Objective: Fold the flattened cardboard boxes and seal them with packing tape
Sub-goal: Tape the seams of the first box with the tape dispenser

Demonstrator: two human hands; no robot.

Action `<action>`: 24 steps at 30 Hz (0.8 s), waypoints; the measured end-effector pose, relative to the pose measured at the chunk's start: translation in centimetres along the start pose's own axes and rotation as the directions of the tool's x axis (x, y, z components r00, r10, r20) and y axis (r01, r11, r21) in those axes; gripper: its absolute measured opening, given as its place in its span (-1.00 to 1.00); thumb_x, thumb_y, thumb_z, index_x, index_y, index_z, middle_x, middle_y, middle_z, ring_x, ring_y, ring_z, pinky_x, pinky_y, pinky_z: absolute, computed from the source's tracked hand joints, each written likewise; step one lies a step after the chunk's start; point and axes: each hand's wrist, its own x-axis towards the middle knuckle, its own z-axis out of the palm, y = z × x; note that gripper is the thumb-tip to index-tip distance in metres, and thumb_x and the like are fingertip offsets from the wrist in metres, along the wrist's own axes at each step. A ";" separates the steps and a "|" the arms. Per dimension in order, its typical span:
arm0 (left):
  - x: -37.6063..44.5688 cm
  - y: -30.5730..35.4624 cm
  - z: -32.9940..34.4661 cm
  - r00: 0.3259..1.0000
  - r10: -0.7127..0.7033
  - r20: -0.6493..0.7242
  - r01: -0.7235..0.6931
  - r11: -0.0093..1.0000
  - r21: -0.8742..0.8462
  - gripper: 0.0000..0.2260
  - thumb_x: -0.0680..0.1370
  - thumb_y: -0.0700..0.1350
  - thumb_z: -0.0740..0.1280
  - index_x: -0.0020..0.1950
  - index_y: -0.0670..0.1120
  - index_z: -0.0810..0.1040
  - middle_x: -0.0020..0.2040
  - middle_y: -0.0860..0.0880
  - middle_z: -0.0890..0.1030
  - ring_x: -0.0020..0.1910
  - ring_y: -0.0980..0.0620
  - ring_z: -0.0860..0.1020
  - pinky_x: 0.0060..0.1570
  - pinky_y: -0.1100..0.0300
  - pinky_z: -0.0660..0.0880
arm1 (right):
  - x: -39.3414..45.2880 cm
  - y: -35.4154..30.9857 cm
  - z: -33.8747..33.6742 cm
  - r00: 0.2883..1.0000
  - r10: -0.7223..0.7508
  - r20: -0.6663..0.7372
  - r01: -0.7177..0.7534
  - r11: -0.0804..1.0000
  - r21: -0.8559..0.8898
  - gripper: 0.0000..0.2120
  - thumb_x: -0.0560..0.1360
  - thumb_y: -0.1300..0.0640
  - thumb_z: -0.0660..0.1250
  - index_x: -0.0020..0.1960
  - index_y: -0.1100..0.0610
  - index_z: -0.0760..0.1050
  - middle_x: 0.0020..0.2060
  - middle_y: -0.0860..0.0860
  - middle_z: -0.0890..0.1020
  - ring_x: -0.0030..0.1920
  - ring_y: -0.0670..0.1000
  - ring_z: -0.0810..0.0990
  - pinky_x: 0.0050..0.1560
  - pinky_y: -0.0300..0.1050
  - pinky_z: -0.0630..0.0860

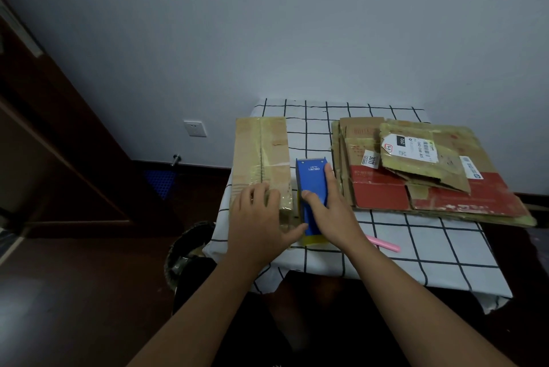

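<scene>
A table under a white cloth with a black grid (430,251); on it, far left, a taped cardboard box (261,155); beside it a blue tape dispenser (312,188); right, a stack of flattened boxes (421,188); near, a pink pen (384,244).

A folded brown box (261,158), taped along its top seam, stands at the table's left. A blue tape dispenser (312,188) lies just beside it. Flattened boxes (421,170), some red-printed, are stacked at right.

Pink object (386,245) part-hidden behind right forearm; label print (416,148) too small to read; forearms cut by bottom edge.
</scene>
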 end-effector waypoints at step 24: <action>0.3 -1.7 0.8 0.983 0.159 -0.091 -0.152 0.986 0.072 -0.64 0.43 0.16 0.38 -0.01 -0.12 0.61 0.05 -0.11 0.63 -0.04 -0.10 0.59 -0.13 0.06 0.52 | 0.3 0.7 -0.2 1.000 0.000 -0.015 0.000 0.999 -0.044 -0.22 0.57 -0.13 0.27 0.57 -0.29 -0.21 0.13 -0.06 0.36 0.08 0.06 0.48 0.10 0.06 0.49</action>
